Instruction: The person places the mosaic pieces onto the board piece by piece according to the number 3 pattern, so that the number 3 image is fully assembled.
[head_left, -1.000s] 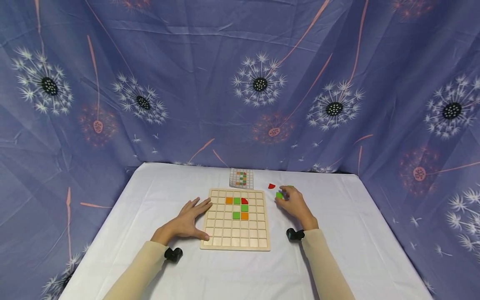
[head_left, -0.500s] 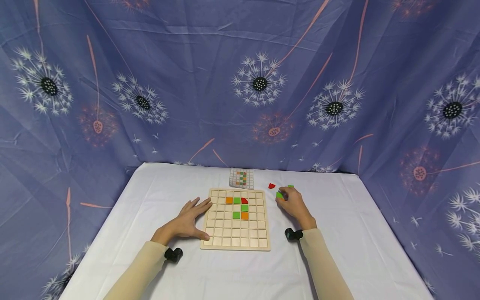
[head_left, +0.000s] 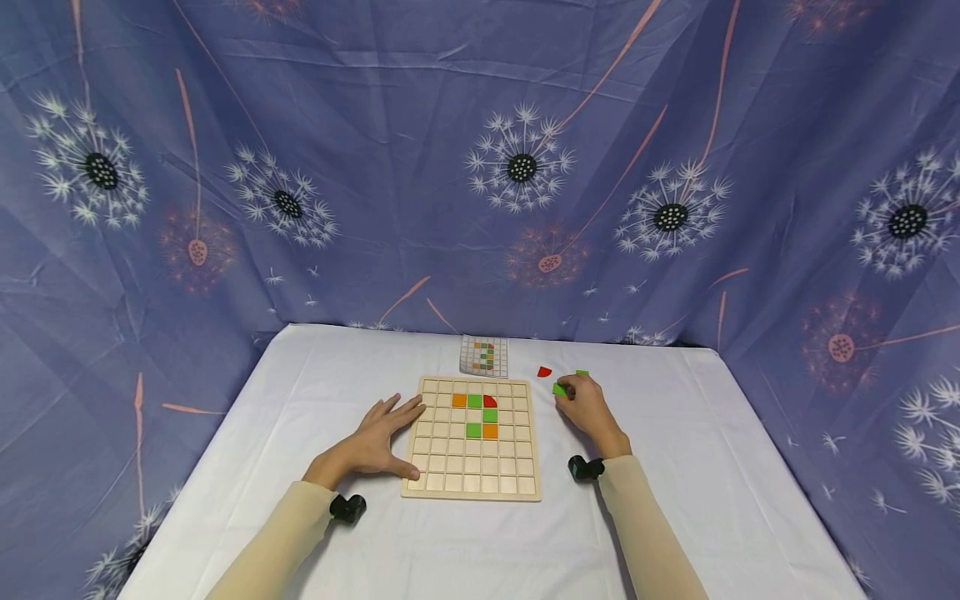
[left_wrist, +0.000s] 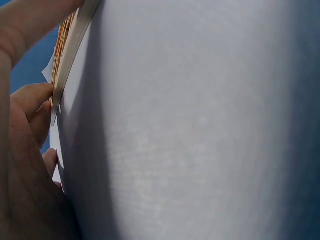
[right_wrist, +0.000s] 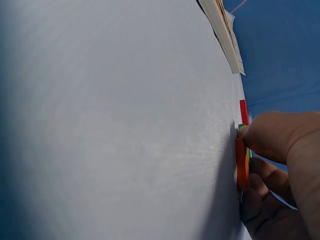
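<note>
Right hand (head_left: 592, 410) shifted slightly since earlier frame. Board (head_left: 472, 465) may skew if left hand (head_left: 367, 446), fingers spread at its edge, pushes. Right hand pinches orange tile (right_wrist: 242, 165) right of board; weak pinch could drop it, low sweep drag green tile (head_left: 559, 389) behind.

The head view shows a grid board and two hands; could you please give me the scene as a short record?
Board: wooden grid board
On board: three green squares, two orange squares, one red quarter-round
Left hand: touches the board's left edge
Right hand: pinches an orange piece
Beside right hand: green piece
Loose: red piece
Behind board: printed pattern card
</note>
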